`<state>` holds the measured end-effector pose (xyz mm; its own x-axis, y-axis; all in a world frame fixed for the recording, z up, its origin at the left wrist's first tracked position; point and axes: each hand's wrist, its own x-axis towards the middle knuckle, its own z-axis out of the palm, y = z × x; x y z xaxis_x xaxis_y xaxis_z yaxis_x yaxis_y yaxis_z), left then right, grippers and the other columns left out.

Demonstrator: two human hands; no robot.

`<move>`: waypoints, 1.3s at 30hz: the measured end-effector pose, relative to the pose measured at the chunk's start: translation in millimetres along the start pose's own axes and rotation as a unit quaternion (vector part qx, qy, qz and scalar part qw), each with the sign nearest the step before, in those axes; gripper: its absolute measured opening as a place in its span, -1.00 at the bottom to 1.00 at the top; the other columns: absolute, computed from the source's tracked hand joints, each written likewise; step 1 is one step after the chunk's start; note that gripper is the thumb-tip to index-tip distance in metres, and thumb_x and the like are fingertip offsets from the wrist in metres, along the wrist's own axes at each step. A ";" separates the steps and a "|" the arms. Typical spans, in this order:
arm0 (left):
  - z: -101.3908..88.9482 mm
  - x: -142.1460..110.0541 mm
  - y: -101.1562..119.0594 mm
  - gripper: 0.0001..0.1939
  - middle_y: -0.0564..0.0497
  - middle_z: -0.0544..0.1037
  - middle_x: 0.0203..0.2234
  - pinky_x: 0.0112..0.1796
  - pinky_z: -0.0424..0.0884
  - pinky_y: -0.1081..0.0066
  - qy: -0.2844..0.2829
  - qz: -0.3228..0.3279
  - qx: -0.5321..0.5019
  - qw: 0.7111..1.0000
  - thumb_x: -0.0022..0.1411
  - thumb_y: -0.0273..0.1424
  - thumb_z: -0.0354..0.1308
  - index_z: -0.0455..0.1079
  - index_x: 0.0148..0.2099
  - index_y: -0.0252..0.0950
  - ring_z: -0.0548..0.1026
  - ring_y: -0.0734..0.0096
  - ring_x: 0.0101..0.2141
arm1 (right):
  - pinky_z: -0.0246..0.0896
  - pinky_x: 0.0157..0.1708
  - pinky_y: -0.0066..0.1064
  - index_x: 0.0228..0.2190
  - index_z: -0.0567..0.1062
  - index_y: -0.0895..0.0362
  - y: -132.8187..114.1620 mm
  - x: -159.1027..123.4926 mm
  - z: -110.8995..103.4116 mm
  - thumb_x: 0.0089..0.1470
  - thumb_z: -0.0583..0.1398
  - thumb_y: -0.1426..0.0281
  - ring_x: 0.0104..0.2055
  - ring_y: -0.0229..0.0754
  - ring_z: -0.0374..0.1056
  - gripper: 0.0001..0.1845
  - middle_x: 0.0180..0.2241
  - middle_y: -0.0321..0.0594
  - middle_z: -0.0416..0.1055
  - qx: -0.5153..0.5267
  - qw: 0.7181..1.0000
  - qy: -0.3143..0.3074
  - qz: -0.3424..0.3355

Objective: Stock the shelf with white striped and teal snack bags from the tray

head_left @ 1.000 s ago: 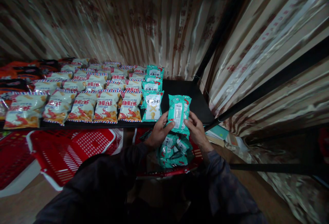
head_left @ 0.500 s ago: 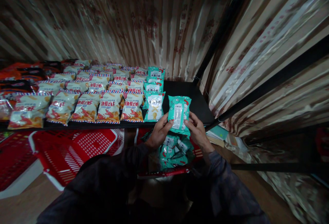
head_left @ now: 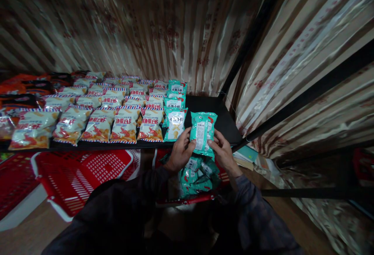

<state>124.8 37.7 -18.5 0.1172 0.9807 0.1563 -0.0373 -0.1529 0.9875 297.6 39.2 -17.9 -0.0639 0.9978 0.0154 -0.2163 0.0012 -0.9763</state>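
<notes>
Between my two hands is a teal snack bag [head_left: 202, 132], its printed label side facing up. My left hand [head_left: 181, 151] grips its left edge, thumb on the front. The right edge is held by my right hand [head_left: 224, 150], also with the thumb on top. Just left of it, a column of matching teal bags [head_left: 175, 124] stands on the black shelf [head_left: 213, 108]. Below my hands, a red basket [head_left: 193, 199] holds several more teal bags [head_left: 195, 177]. My fingertips behind the held bag are hidden.
Rows of white-and-orange snack bags [head_left: 124, 124] fill the shelf's middle, with orange-and-black packs [head_left: 26, 85] at far left. A tilted red basket [head_left: 78, 173] lies under the shelf. A black post [head_left: 280, 112] slants along the right, before a striped curtain [head_left: 187, 25].
The view has shifted slightly, so the shelf sits a little lower. Both hands still hold the teal bag, which looks almost unchanged in position, tilted slightly.
</notes>
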 end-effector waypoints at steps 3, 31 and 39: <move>0.2 -1.0 1.1 -0.33 -0.20 0.43 0.06 -0.16 0.44 0.35 0.029 0.009 0.045 0.999 0.21 -0.31 0.12 0.07 0.34 -0.29 0.48 0.39 -0.22 | 0.44 -0.25 -0.28 0.12 0.35 0.06 2.7 0.5 -1.6 -0.10 0.39 0.17 -0.21 -0.03 0.53 -0.25 -0.17 -0.17 0.60 -0.002 1.000 0.005 -0.002; -2.6 -10.4 9.7 -0.61 -0.22 0.29 0.18 -0.06 0.47 0.29 0.008 0.155 0.180 0.971 0.33 -0.37 -0.02 0.30 0.18 -0.28 0.35 0.17 0.14 | 0.40 -0.24 -0.29 0.07 0.38 0.02 -8.3 -7.9 -1.2 -0.05 0.36 0.14 -0.14 -0.02 0.50 -0.34 -0.11 -0.19 0.57 -0.059 0.998 0.003 -0.029; 0.0 -12.6 10.7 -0.61 -0.20 0.31 0.12 -0.16 0.50 0.34 0.017 0.174 0.193 0.966 0.31 -0.39 0.01 0.32 0.16 -0.26 0.38 0.19 0.07 | 0.39 -0.17 -0.25 0.05 0.41 0.01 -14.8 -11.0 -2.2 -0.06 0.35 0.10 -0.04 0.02 0.45 -0.35 -0.04 -0.20 0.52 -0.082 0.995 0.007 -0.049</move>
<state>122.9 23.6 -9.9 0.1318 0.8642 0.4856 0.3044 -0.5015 0.8099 303.7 28.3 -4.1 -0.0361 0.9932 0.1108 -0.0591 0.1086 -0.9923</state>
